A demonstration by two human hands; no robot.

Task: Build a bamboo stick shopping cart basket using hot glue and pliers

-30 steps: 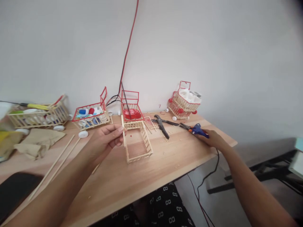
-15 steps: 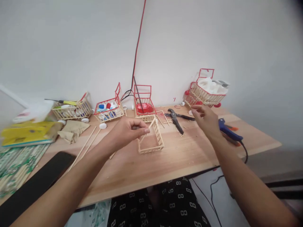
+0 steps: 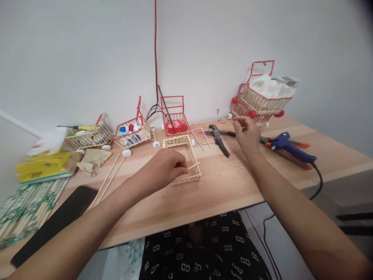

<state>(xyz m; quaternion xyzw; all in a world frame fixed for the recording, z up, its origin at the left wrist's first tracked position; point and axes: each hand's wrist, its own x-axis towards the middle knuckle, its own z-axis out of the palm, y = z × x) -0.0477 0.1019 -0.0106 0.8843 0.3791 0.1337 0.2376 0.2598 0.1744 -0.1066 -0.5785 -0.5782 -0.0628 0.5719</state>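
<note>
My left hand is closed in a pinch on a short wooden stick. The stick points right and lies across the near right side of a small open basket frame built from thin sticks. Whether stick and frame touch, I cannot tell. Part of the frame is hidden behind my left hand. My right hand hovers right of the black-handled pliers, thumb and fingertips brought together; anything between them is too small to make out.
Small stick carts stand along the wall: one with red cups, one with bottle caps, one with white tissue. A blue glue gun lies on the right. Left are a phone, wrapped chopsticks and loose sticks.
My left hand has lowered the stick and turned it from steeply raised to nearly level over the basket frame. My right hand stays raised on the right. The view has shifted slightly.
</note>
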